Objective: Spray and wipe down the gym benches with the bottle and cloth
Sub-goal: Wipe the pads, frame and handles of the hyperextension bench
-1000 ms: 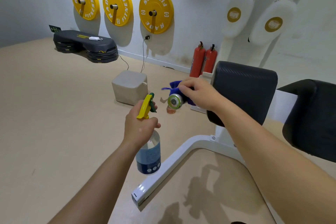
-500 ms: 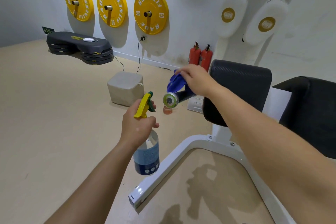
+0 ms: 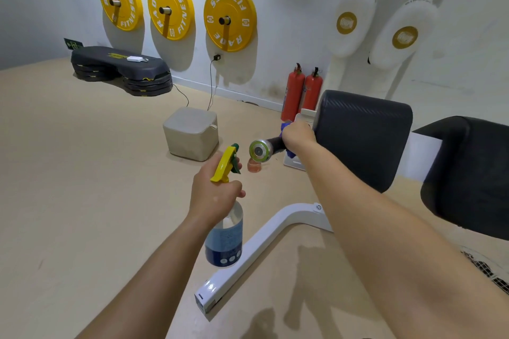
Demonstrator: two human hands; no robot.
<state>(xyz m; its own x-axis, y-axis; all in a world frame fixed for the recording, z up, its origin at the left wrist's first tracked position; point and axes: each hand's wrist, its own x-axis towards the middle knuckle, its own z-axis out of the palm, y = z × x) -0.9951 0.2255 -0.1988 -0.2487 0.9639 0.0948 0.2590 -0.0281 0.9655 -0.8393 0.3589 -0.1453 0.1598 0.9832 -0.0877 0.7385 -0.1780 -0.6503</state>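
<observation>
- Wiping the handle (image 3: 275, 143): right hand (image 3: 298, 136) grips cloth (image 3: 284, 127) round it, beside the pad (image 3: 363, 135).
- Left hand (image 3: 216, 195) holds bottle (image 3: 224, 239) upright.
- Likely midway; the pad seems not yet wiped.

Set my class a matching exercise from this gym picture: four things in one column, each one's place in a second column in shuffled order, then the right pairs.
Things
1. bottle
2. cloth
3. extinguishers
4. plates

Places
a. hung on the wall
b. gripped in the left hand
c. standing by the wall
d. under the right hand, on the handle

Pairs: 1-b; 2-d; 3-c; 4-a
</observation>
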